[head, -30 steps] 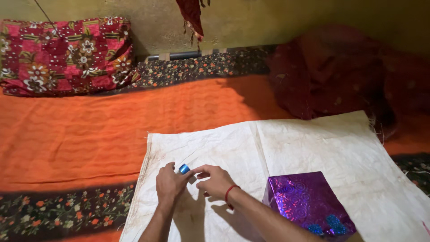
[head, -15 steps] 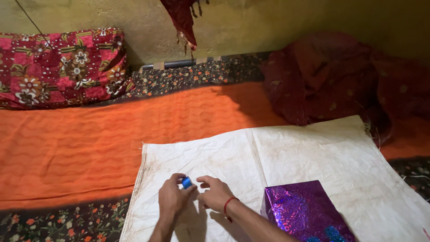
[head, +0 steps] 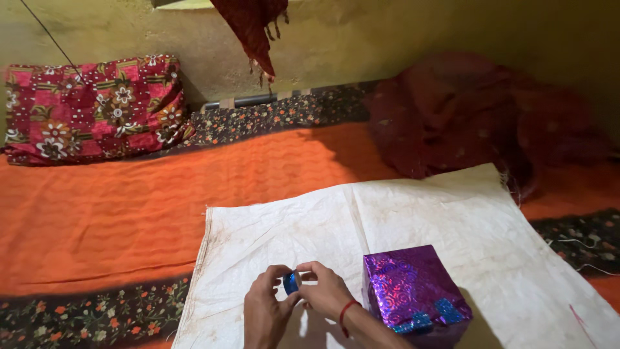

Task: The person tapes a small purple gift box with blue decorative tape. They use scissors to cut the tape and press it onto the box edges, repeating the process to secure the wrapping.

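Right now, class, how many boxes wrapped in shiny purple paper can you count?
1: the purple foil-wrapped box sits on the white woven sheet, just right of the right hand.

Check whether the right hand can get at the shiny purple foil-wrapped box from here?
Probably yes: the right hand sits just left of the purple foil-wrapped box, nothing between them, though both hands now pinch the small blue roll.

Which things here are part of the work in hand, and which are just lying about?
In hand: blue roll, pinched between left hand and right hand; purple wrapped box beside them; white sheet under both.

Lying about: floral pillow, dark red cloth heap, orange bedcover.
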